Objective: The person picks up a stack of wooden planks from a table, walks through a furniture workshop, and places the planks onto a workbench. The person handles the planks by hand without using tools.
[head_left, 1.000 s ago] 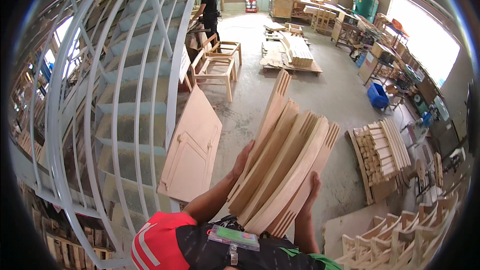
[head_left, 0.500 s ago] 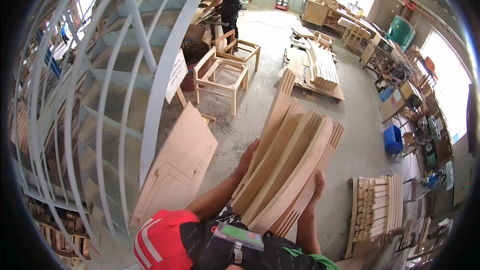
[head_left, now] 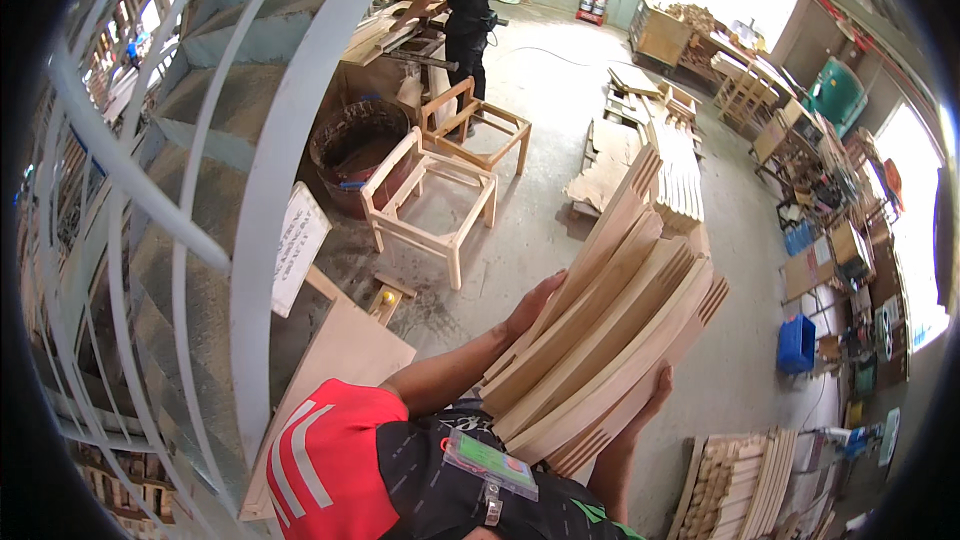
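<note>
Against my chest leans a stack of curved wooden slats (head_left: 600, 325), several pale pieces with finger-cut ends lying side by side and tilted up to the right. My left hand (head_left: 537, 302) grips the stack's left side, its fingertips partly hidden behind the wood. On the opposite side my right hand (head_left: 652, 402) presses the outermost slat, fingers wrapped along its edge. Both hands bear the stack together, clear of the floor.
Two wooden chair frames (head_left: 432, 208) stand ahead on the left, beside a dark red drum (head_left: 352, 202). A person (head_left: 462, 20) in black works behind them. Ahead lies a pallet of curved slats (head_left: 680, 175); a slat stack (head_left: 735, 485) stands right. Blue-grey stairs (head_left: 225, 140) rise left.
My view has shifted forward and to the left, bringing the chair frames and drum closer. The slat stack stays in both hands; the wooden panel at left has slipped lower in view.
</note>
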A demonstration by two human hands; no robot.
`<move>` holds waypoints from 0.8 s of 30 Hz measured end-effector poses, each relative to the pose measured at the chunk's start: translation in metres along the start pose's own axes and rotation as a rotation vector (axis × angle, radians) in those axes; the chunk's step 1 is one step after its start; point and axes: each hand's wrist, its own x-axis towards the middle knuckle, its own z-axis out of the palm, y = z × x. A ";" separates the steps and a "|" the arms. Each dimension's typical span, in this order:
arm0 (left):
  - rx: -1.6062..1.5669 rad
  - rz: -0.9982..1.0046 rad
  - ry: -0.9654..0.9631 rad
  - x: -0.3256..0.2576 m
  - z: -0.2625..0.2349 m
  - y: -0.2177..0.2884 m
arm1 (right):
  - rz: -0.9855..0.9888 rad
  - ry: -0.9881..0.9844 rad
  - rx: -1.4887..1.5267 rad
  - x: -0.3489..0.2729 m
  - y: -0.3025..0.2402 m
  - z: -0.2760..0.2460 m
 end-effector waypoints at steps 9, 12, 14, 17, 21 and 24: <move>0.060 0.178 0.137 0.235 -0.067 0.061 | 0.142 -0.209 0.052 0.284 -0.004 0.073; 0.384 0.347 0.210 0.301 -0.086 0.087 | 0.139 -0.275 0.029 0.366 -0.014 0.104; 0.286 0.318 0.257 0.342 -0.104 0.099 | 0.158 -0.303 0.004 0.419 -0.013 0.116; -0.119 0.228 0.251 0.398 -0.137 0.117 | 0.216 -0.338 -0.003 0.489 -0.003 0.140; -0.086 0.315 0.202 0.474 -0.183 0.145 | 0.232 -0.352 -0.046 0.589 0.020 0.164; -0.187 0.302 0.202 0.536 -0.215 0.172 | 0.203 -0.348 -0.123 0.659 0.036 0.192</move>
